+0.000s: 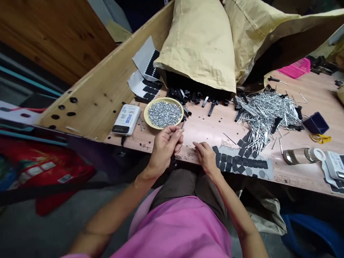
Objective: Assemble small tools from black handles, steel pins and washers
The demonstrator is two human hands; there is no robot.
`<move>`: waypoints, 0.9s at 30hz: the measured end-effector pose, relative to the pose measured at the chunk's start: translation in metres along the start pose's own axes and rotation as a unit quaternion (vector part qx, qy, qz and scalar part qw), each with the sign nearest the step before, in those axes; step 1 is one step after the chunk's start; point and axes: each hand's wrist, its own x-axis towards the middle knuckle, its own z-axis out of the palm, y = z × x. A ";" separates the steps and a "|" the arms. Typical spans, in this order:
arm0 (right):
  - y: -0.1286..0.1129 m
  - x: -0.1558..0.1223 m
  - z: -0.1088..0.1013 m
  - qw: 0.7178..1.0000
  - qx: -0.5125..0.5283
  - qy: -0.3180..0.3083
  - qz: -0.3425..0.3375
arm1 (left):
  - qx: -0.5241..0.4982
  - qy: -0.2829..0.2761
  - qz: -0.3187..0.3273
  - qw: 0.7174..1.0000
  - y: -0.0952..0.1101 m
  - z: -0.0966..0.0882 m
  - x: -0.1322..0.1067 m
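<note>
My left hand [166, 148] is closed beside the bowl, thumb against fingers, with the tip of a slim, dark piece [184, 124] poking out above the fingertips. The rest of that piece is hidden in the hand. My right hand [206, 156] is at the table's front edge, its fingers drawn together; anything between them is too small to make out. A yellow bowl [146, 118] full of small shiny metal pieces [164, 114] stands just beyond my left hand. Right of my right hand lies a grey sheet [270, 173] bearing black square pads [228, 158].
A heap of thin metal rods [268, 111] lies at right, near a dark blue box [316, 123] and a glass jar [299, 156] on its side. Paper sacks [201, 43] spill black parts [212, 106] at the back. A white device [127, 119] sits left.
</note>
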 end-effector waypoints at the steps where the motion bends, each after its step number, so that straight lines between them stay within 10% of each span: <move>1: -0.003 0.007 0.008 0.999 -0.033 -0.023 -0.004 | -0.002 0.013 -0.043 0.999 -0.005 -0.010 -0.003; 6: -0.008 0.022 0.025 0.989 -0.125 -0.073 -0.022 | -0.020 0.011 -0.240 0.971 -0.036 -0.036 -0.016; 10: -0.004 0.019 0.023 1.000 0.014 -0.007 0.026 | -0.041 -0.020 -0.308 0.950 -0.048 -0.034 -0.020; 19: -0.016 -0.001 -0.007 0.842 0.474 0.155 0.204 | -0.071 -0.121 -0.304 0.942 -0.052 -0.011 -0.022; 27: -0.020 -0.007 -0.016 0.814 0.503 0.174 0.233 | -0.035 -0.147 -0.289 0.945 -0.058 -0.007 -0.021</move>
